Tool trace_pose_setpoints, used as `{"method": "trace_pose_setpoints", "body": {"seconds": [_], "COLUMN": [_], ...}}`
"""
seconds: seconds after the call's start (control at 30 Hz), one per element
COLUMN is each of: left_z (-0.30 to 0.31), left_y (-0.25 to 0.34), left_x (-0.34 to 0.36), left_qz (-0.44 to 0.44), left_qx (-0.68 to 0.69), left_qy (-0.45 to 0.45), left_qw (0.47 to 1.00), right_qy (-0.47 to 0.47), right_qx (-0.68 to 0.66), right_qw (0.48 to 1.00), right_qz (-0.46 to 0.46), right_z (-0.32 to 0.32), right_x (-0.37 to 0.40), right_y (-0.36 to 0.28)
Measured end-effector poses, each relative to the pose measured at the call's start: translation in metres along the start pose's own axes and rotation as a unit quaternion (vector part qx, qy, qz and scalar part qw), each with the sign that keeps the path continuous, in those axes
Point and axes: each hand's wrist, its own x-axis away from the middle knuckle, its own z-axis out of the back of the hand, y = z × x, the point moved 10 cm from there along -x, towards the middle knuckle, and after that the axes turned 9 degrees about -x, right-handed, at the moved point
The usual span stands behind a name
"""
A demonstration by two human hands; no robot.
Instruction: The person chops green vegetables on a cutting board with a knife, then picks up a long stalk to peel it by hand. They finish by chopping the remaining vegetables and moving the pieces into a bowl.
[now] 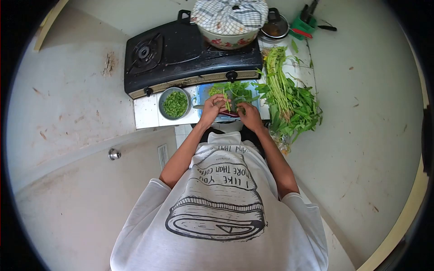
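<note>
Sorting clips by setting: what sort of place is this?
Likely a home kitchen: a gas stove, a cloth-covered pot on it, and green stems in the left hand.

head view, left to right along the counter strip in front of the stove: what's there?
metal bowl of chopped greens → left hand → leafy stalks gripped by both hands → right hand → bundle of long greens

Left hand (214,108) and right hand (248,115) fingertips partly hidden by stems (227,103), pot (226,41) contents under checked cloth (229,16) (unseen)
</note>
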Motion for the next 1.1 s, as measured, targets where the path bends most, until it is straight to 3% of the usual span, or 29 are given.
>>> {"method": "trace_pose_setpoints", "body": {"seconds": [0.2, 0.3, 0.4, 0.5, 0.83, 1.1], "left_z": [0.055, 0.075, 0.089, 0.086, 0.090, 0.112], "left_y": [-0.012, -0.010, -0.012, -0.008, -0.020, -0.034], "left_x": [0.021, 0.034, 0.044, 0.048, 0.055, 0.044], "left_qz": [0.029, 0.024, 0.019, -0.007, -0.003, 0.015], "left_qx": [0.059, 0.072, 0.097, 0.112, 0.110, 0.054], "left_qy": [0.061, 0.102, 0.157, 0.152, 0.125, 0.071], "left_qw": [0.996, 0.992, 0.983, 0.982, 0.986, 0.996], "right_qy": [-0.035, -0.068, -0.144, -0.168, -0.120, -0.138], "right_qx": [0.116, -0.118, -0.323, -0.314, -0.355, -0.236], "right_qw": [0.977, 0.991, 0.927, 0.929, 0.919, 0.956], "right_qz": [0.176, -0.010, -0.125, -0.101, -0.121, -0.110], "right_z": [-0.044, -0.061, -0.082, -0.093, -0.114, -0.116], "right_x": [-0.007, -0.022, -0.026, -0.028, -0.031, -0.036], "right_y": [-0.045, -0.035, -0.047, -0.061, -0.055, -0.053]}}
